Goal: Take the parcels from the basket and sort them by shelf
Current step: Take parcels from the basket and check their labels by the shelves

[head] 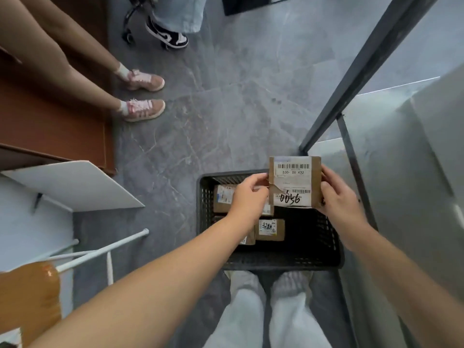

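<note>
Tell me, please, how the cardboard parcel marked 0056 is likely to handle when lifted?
The parcel is probably stiff: its faces look flat between the left hand and right hand. It seems light, as fingertips alone hold it. Its torn label may peel further.

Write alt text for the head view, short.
The left hand and right hand hold a small cardboard parcel, hand-marked 0056, above a black basket on the grey floor. More labelled parcels lie in the basket; other people's shoes show at top left.

Grey marbled floor (226, 109) spread across the middle, pink trainers (145, 109) seen at upper left beside a brown cabinet (50, 126), black-and-white trainer (167, 33) at the top, white board (75, 184) tilted at left, white rods (105, 249) below it.
</note>
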Demonstrator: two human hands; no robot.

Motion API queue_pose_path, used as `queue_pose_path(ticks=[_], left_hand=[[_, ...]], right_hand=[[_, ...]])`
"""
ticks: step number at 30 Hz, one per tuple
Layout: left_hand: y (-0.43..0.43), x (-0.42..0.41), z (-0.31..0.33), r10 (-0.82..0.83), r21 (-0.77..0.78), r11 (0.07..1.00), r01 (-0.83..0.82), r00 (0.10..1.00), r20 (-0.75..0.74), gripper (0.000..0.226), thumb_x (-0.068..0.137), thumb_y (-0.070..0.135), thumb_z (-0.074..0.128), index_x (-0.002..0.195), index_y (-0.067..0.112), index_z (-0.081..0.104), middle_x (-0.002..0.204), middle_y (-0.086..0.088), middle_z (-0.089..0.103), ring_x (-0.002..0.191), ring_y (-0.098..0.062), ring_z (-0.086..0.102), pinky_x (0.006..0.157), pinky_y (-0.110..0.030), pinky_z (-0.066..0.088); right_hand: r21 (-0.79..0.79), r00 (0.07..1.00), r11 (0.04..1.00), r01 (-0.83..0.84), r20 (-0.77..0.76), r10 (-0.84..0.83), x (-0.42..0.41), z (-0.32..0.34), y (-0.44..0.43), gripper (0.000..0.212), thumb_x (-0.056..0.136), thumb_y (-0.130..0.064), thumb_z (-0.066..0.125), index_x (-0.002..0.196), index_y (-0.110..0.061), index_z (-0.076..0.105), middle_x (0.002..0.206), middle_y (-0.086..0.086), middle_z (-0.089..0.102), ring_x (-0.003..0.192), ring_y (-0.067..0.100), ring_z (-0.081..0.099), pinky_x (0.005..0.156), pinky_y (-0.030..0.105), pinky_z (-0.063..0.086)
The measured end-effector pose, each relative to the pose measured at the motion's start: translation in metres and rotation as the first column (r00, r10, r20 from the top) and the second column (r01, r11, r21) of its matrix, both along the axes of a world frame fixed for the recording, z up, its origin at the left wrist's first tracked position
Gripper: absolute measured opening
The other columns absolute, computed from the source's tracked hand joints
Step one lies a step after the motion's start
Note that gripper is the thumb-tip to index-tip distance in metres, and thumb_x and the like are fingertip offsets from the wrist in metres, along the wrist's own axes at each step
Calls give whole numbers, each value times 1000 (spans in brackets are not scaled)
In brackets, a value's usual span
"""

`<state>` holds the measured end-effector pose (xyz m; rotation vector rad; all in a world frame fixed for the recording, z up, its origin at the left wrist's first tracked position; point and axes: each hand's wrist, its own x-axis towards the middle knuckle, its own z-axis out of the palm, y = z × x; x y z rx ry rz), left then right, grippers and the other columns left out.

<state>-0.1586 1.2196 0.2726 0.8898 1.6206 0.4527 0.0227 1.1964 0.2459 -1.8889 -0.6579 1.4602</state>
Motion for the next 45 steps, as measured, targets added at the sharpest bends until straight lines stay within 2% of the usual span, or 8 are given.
queue_pose_path(ticks=[6, 11, 19, 22, 28, 33, 39, 45], left_hand=[[-24, 23, -130, 54, -151, 987, -48, 998, 34, 33, 92, 1, 45, 104, 26, 61, 110, 0, 65, 105, -26, 65, 95, -49, 53], [-34, 45, -220, 43, -177, 984, -34, 998, 50, 33, 92, 6, 46, 117, 22, 61, 111, 7, 64, 108, -19, 63, 99, -43, 51], [-41, 56, -335, -92, -196, 977, 85, 995, -28, 39, 96, 10, 48, 132, 24, 55, 129, 3, 58, 111, -9, 51, 96, -25, 42], [-38, 61, -361, -155, -211, 967, 143, 987, -40, 41, 95, 12, 50, 134, 23, 57, 137, -1, 55, 118, -17, 54, 101, -27, 44], [-23, 56, -389, -336, -150, 934, 323, 939, -71, 54, 96, 4, 45, 147, 20, 44, 161, 2, 24, 147, -16, 25, 115, -19, 17], [-20, 52, -393, -570, -116, 820, 561, 780, -260, 69, 90, -1, 45, 154, 16, 26, 163, 16, -5, 146, -16, 6, 114, -29, 26], [-14, 34, -376, -687, -40, 711, 702, 680, -256, 72, 92, 2, 44, 155, 25, 19, 163, 15, 5, 149, -12, 15, 113, -33, 36], [-8, 30, -308, -615, 16, 757, 653, 721, -319, 67, 94, 2, 42, 155, 23, 22, 162, 10, 17, 148, -9, 16, 120, -32, 24]], right_hand=[[-122, 999, 991, 52, 19, -50, 18, -132, -22, 42, 103, -13, 38, 126, -43, 58, 113, -17, 68, 91, -2, 69, 79, 32, 56], [-198, 992, 972, 128, 47, -121, 30, -228, -29, 39, 101, -16, 38, 125, -38, 59, 115, -3, 70, 98, 16, 70, 80, 36, 58], [-170, 999, 985, 35, 46, -28, 30, -342, -30, 43, 98, -7, 49, 120, -41, 63, 99, -21, 71, 88, 0, 70, 74, 20, 57], [-158, 997, 984, 78, 25, -74, 25, -372, -26, 49, 96, 4, 49, 131, -28, 59, 120, -5, 68, 104, 12, 67, 89, 34, 56], [-168, 993, 985, 43, 120, -23, 19, -405, -6, 49, 95, -2, 53, 137, -28, 55, 126, -2, 66, 105, 18, 67, 87, 42, 58], [-207, 970, 973, -103, 196, 144, 16, -411, 7, 69, 91, -7, 64, 149, -31, 37, 140, -1, 55, 122, 19, 56, 103, 37, 47], [-414, 901, 841, -349, 99, 423, 12, -397, 14, 121, 83, -4, 72, 151, -30, -25, 162, 2, 20, 143, 21, 32, 112, 35, 31], [-292, 943, 939, -179, 223, 249, -42, -319, -10, 93, 91, -6, 56, 156, -22, -8, 163, 5, 16, 148, 22, 20, 119, 36, 21]])
